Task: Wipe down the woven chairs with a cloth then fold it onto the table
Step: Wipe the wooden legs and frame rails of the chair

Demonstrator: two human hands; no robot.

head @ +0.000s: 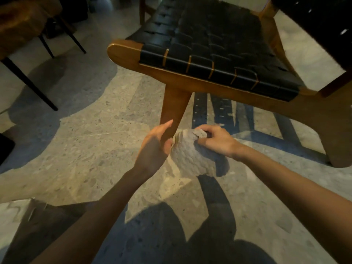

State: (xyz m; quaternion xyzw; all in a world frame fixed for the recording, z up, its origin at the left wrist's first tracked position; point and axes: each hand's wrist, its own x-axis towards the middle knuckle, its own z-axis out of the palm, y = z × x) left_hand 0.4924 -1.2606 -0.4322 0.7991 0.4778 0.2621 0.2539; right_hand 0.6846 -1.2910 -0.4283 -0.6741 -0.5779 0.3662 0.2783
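The right hand [215, 140] pinches the top of the pale cloth [190, 157] with curled fingers; the left hand [154, 149] is spread, fingers straight, thumb touching the cloth's edge; the cloth hangs over the floor [85, 149], near the wooden leg [175, 107] of the woven chair [209, 54].
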